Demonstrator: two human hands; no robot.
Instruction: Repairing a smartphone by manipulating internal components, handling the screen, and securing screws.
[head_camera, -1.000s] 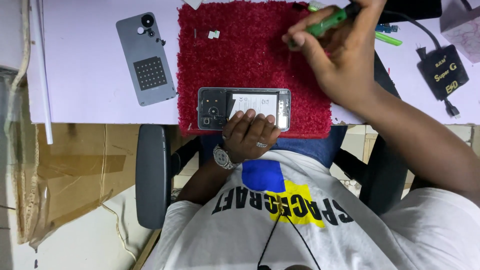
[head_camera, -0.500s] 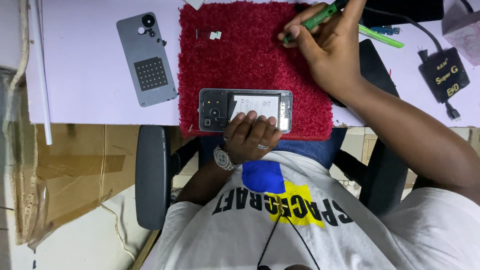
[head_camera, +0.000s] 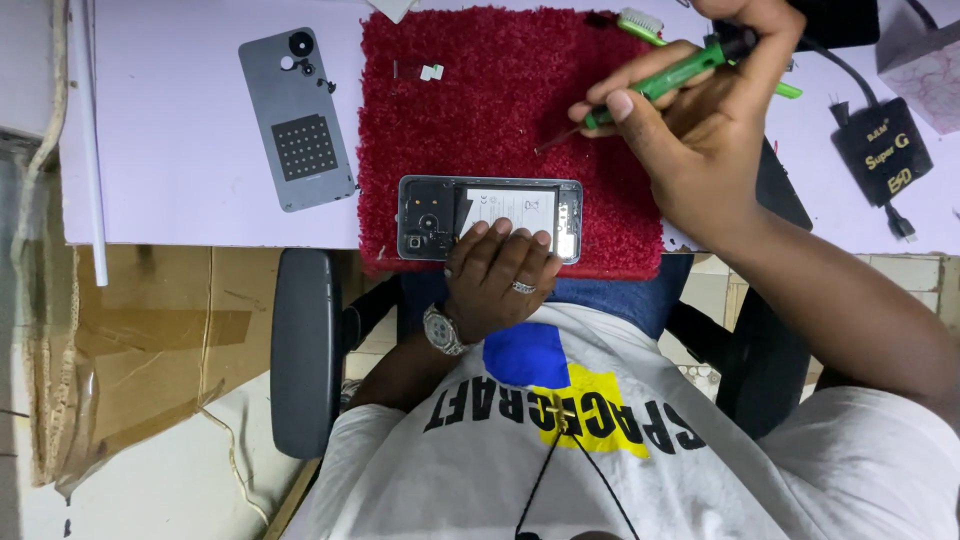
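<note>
My left hand (head_camera: 500, 275) lies flat on the near edge of the opened phone (head_camera: 490, 218), fingers spread over its lower rim and pressing it down rather than gripping it. The phone lies lengthwise at the near edge of the red mat (head_camera: 500, 110), back cover off, with the camera block at its left end and a pale panel across the middle. A ring sits on one finger and a watch (head_camera: 442, 330) on my wrist.

My right hand (head_camera: 700, 150) is raised over the far right part of the mat, fingers pinched tight round a green screwdriver (head_camera: 665, 80). Its thin shaft slants down and left, the tip hanging above the mat, well apart from the phone; I cannot tell whether it touches the pile.

The phone's grey back cover (head_camera: 297, 120) lies on the pale table (head_camera: 180, 160), just left of the mat, camera holes at its far end. A small white piece (head_camera: 432, 72) rests on the far part of the mat. Behind my right hand a green-handled brush (head_camera: 640, 25) pokes out, and a black charger (head_camera: 885, 150) with its cable sits at the far right. The chair's armrest (head_camera: 305, 350) shows below the table edge.
</note>
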